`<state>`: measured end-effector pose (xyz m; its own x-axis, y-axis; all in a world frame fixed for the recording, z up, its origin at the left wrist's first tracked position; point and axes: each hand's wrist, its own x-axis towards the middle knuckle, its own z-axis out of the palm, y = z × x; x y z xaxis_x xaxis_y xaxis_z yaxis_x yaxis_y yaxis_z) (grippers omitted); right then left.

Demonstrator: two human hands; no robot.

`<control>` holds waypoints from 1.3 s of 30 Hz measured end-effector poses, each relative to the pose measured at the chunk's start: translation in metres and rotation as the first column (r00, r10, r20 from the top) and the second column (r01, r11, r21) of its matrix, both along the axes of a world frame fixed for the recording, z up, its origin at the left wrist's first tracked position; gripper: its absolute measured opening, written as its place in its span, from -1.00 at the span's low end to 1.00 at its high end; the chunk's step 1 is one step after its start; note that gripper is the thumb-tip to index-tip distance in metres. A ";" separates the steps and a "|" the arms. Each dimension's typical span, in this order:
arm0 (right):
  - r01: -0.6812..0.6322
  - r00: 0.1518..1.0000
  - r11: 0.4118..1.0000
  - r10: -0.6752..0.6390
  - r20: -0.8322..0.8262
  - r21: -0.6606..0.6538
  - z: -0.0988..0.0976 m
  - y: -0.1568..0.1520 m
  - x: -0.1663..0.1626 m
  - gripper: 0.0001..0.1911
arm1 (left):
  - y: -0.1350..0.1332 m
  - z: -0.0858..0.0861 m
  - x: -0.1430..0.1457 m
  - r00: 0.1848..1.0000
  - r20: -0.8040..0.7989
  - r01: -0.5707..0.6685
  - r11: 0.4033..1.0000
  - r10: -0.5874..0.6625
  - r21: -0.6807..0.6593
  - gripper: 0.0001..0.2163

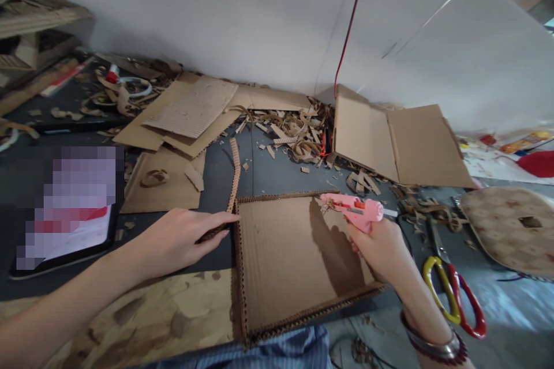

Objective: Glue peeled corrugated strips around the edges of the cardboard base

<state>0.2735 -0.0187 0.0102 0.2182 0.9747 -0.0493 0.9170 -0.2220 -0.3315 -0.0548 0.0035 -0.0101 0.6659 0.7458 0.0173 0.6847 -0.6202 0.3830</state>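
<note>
A shallow cardboard tray (285, 265) with raised corrugated edges lies in front of me, partly over my lap. My left hand (186, 239) is at its left side, index finger and thumb closed around a piece of corrugated cardboard strip (213, 234), the index fingertip against the tray's edge. A narrow corrugated strip (235, 170) stretches away from the tray's far left corner; whether it is the same piece is hidden. My right hand (376, 248) grips a pink glue gun (361, 213) above the tray's right part, its nozzle pointing left near the far edge.
Scissors (454, 294) with yellow and red handles lie right of the tray, near a patterned round pad (511, 230). A tablet (78, 207) is at the left. Cardboard sheets (190, 109), scraps (298, 132) and a folded cardboard piece (398, 138) line the wall.
</note>
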 end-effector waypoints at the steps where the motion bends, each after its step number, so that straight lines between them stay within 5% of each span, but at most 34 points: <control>1: 0.004 1.000 1.000 -0.004 0.002 -0.003 0.001 0.000 0.000 -0.75 | 0.000 0.001 0.000 1.000 -0.011 0.000 1.000 0.000 -0.003 -0.69; 18: 0.105 0.994 0.990 -0.105 -0.001 -0.091 0.007 0.000 0.002 -0.86 | 0.000 0.002 0.000 1.000 -0.023 -0.004 1.000 0.004 -0.016 -0.68; 39: 0.054 0.923 0.992 -0.007 0.384 -0.113 0.011 0.001 0.006 -0.67 | -0.001 0.001 0.000 1.000 -0.028 -0.006 1.000 0.006 0.008 -0.68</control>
